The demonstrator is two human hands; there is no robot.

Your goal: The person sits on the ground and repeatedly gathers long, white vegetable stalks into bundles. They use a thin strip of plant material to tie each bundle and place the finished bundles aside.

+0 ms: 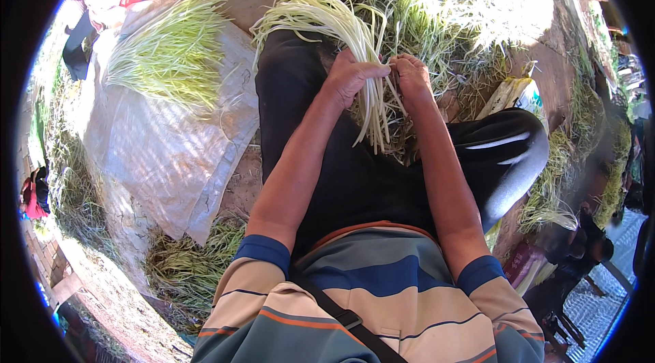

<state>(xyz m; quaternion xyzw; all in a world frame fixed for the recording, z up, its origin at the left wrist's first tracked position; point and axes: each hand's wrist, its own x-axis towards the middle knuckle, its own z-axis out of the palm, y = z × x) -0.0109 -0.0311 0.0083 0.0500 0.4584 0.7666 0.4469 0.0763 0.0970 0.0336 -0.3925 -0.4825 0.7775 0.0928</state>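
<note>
My left hand (350,79) is closed around a bundle of long, pale chive-like stalks (376,102). Their white ends hang toward my lap, while the yellow-green leaves (307,12) droop over my knee on the left. At the bundle's right edge, the fingers of my right hand (411,76) are pinched together on a thin strand, close to my left thumb. Whether that strand is a whole stalk or a loose leaf cannot be made out. Both hands are above my dark trousers (289,107).
A fanned pile of similar yellow-green stalks (169,51) lies on a white woven plastic sheet (153,158) to the left. Loose trimmed leaves (430,40) cover the ground ahead. More greens (199,266) lie by my left side. A printed sack (517,92) is beyond my right knee.
</note>
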